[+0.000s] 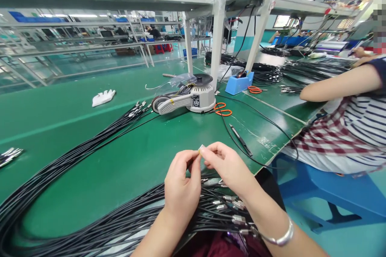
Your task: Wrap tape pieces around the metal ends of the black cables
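My left hand (183, 178) and my right hand (227, 164) meet fingertip to fingertip above the near part of the table. Between the pinched thumbs and forefingers shows a small whitish piece (201, 148) with a yellowish edge, too small to name. Under my wrists runs a thick bundle of black cables (138, 213), their silvery metal connectors (224, 202) lying below my right hand. The bundle curves round on the left to more connector ends (138, 108). A bangle (283, 235) circles my right wrist.
Ahead stands a grey tape dispenser (200, 98) beside orange-handled scissors (222, 109). A utility knife (240, 139) lies right of it. Further back are a blue tape holder (239, 83) and coiled cables (265, 73). A white glove (103, 98) lies left. A co-worker's arm (340, 82) rests at right.
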Action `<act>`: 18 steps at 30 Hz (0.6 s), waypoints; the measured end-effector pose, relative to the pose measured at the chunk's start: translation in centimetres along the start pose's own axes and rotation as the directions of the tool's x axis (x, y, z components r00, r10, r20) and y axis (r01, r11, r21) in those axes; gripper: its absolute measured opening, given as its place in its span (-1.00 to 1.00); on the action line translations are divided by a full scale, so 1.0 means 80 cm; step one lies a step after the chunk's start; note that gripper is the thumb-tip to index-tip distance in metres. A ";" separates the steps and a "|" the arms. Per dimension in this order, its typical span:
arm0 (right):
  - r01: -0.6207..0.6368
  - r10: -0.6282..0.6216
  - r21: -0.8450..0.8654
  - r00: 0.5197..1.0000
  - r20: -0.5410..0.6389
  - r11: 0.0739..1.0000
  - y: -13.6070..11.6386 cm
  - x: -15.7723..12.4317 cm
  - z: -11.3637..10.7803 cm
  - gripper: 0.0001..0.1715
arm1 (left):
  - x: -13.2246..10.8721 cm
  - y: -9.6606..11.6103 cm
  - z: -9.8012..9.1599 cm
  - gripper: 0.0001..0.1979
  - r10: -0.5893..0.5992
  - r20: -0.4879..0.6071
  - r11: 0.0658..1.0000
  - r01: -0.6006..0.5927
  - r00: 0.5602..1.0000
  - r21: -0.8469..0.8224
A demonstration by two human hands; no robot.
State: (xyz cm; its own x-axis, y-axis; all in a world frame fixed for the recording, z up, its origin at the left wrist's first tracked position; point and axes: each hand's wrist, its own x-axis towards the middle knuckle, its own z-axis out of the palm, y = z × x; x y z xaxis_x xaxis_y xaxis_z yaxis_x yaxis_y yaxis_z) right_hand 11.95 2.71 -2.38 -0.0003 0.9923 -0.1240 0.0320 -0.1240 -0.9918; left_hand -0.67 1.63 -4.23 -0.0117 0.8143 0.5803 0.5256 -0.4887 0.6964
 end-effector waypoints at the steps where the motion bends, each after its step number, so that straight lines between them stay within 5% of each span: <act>1: 0.006 -0.007 0.001 1.000 0.019 1.000 0.002 0.001 0.001 -0.64 | 0.001 0.000 0.000 -0.94 -0.002 0.007 1.000 0.002 1.000 0.001; 18: 0.090 -0.090 0.017 0.995 -0.030 0.996 0.014 -0.001 0.003 -0.79 | 0.009 -0.006 -0.006 -0.92 -0.115 0.057 0.992 0.112 0.992 0.059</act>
State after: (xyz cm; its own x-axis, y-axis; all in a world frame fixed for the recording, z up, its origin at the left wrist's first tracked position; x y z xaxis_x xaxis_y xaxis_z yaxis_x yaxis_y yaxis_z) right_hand 11.71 2.46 -3.52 0.0272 0.9991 -0.0335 0.0145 -0.0339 -0.9993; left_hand -1.38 2.30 -3.97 -0.0238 0.8817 0.4713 0.5704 -0.3751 0.7307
